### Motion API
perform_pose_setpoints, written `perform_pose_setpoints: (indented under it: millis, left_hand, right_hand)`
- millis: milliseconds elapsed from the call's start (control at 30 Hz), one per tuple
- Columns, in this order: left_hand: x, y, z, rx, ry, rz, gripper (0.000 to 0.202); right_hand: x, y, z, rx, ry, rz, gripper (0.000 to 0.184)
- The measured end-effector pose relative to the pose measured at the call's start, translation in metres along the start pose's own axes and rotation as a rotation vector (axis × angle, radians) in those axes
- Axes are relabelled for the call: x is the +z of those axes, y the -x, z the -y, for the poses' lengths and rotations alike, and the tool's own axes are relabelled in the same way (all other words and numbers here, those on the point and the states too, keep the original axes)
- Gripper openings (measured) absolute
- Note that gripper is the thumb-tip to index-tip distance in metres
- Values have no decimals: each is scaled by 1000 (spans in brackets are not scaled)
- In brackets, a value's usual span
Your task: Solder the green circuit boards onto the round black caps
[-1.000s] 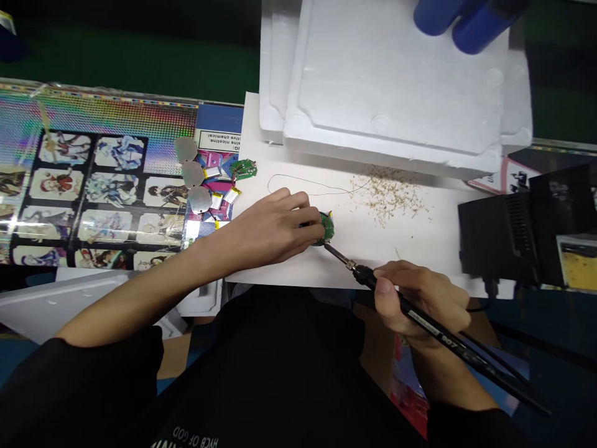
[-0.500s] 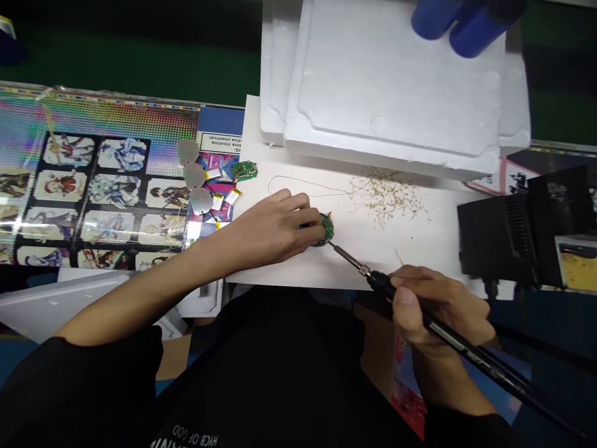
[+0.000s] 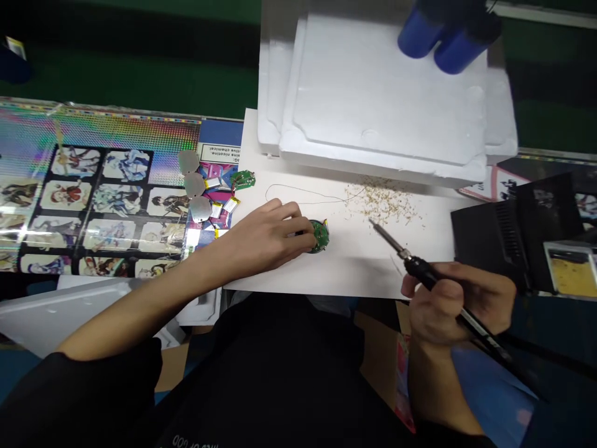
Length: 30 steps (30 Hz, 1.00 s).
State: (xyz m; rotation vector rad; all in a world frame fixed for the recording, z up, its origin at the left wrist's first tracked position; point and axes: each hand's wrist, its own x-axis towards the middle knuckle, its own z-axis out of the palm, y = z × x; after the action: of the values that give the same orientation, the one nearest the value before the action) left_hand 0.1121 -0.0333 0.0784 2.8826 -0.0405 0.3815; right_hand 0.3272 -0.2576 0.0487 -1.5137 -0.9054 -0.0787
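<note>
My left hand (image 3: 280,239) is closed on the left side of a small round green circuit board (image 3: 321,236), which rests on the white work surface (image 3: 280,277). Its fingers cover part of the board. In my right hand (image 3: 459,298) is a black soldering iron (image 3: 417,269), gripped like a pen. The metal tip of the iron points up and left, apart from the board and near a scatter of small yellowish bits (image 3: 385,202). A thin wire (image 3: 303,190) lies in a loose loop beyond my left hand.
White foam boxes (image 3: 382,93) with blue cylinders (image 3: 422,34) on top stand at the back. On the left are another green board (image 3: 243,180), grey discs (image 3: 193,185), small battery packs (image 3: 216,210) and printed sheets (image 3: 121,193). A black station (image 3: 489,230) and yellow sponge (image 3: 571,277) sit right.
My right hand has drawn the soldering iron away from the board, to the right, and its tip has left the board's edge. My left hand keeps hold of the board. The view has shifted slightly.
</note>
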Motion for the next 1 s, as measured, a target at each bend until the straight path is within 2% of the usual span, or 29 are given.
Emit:
perform_pose_setpoints:
  millis: [67,233,367,467,567,700,800,900,933,1000]
  left_hand:
    - [4,6,-4,-45,42,-50,13]
    - [30,18,-18,-246,274,-155,22]
    - [48,20,-26,-364,441,-213,15]
    - [45,22,-25,-400,515,-222,12]
    - [29,33,-17,-463,563,-238,12]
    - [-5,56,10,-560,504,-360,18]
    - [-29,70,41,-657,456,-521,23]
    - [-47,77,84,-738,435,-725,31]
    - [-52,78,101,-770,416,-761,36]
    - [-60,75,138,-859,359,-762,48]
  right_hand:
    - [6,-3,-4,28,-95,-35,27]
    - [13,2,-24,185,-170,99,23]
    - [18,7,-34,238,-129,198,18]
    - [21,8,-35,257,-102,236,19]
    - [21,9,-38,284,-87,268,20]
    - [17,14,-44,334,-49,328,26]
    - [16,16,-47,354,-15,362,28]
    - [16,14,-48,349,9,371,27]
    - [15,13,-49,343,10,370,27]
    - [14,12,-50,321,10,359,27]
